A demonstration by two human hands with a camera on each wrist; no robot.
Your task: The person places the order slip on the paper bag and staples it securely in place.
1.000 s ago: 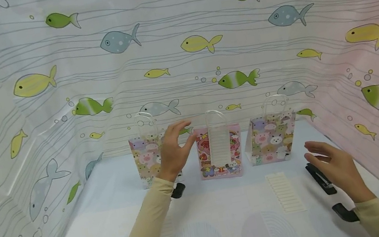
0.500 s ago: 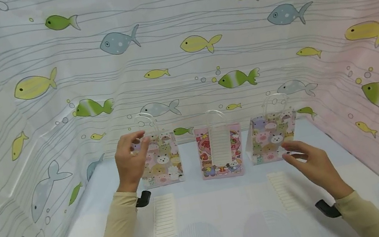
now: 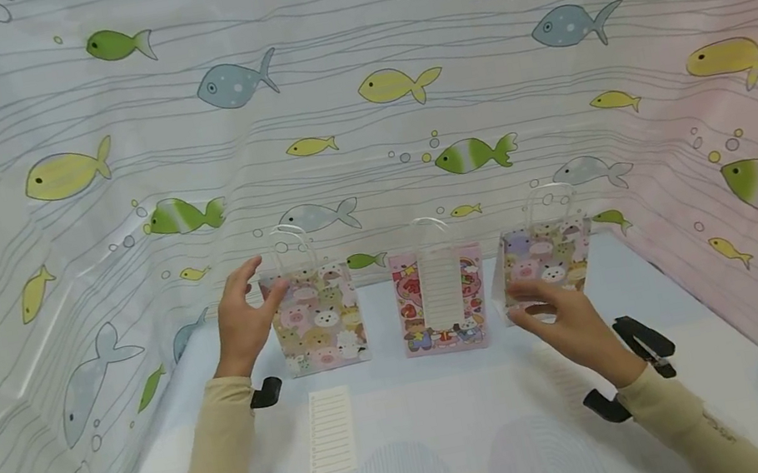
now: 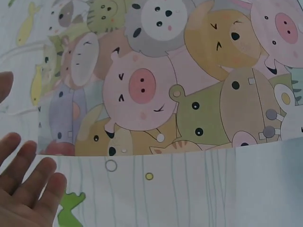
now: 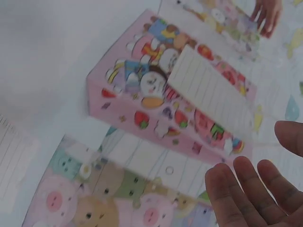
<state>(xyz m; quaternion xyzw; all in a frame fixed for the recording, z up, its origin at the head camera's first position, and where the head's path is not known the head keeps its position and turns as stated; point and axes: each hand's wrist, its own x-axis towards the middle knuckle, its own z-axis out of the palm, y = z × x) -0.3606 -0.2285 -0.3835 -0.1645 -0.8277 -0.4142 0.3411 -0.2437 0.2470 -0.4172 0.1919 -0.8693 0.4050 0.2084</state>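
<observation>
At the left edge of the animal-print gift bag [image 3: 321, 323], my left hand [image 3: 242, 324] is raised with relaxed fingers and holds nothing. The left wrist view shows the fingers [image 4: 52, 182] beside that bag's printed face. My right hand [image 3: 570, 325] hovers before the second animal-print gift bag [image 3: 541, 250], thumb and fingers apart around nothing. Between them stands a pink cartoon gift bag [image 3: 412, 324] with a lined paper strip [image 3: 440, 289] on its front. Behind my right wrist lies a black stapler [image 3: 645, 346].
One lined paper strip [image 3: 330, 431] lies on the table [image 3: 443, 428] before the left bag. Another strip [image 3: 560, 378] lies partly behind my right hand. A fish-patterned sheet [image 3: 331, 50] hangs behind and along both sides. Clear handles rise above the bags.
My left hand has moved left, from between the left and middle bags to the left bag's outer edge. My right hand has moved left from over the stapler to the right bag's front.
</observation>
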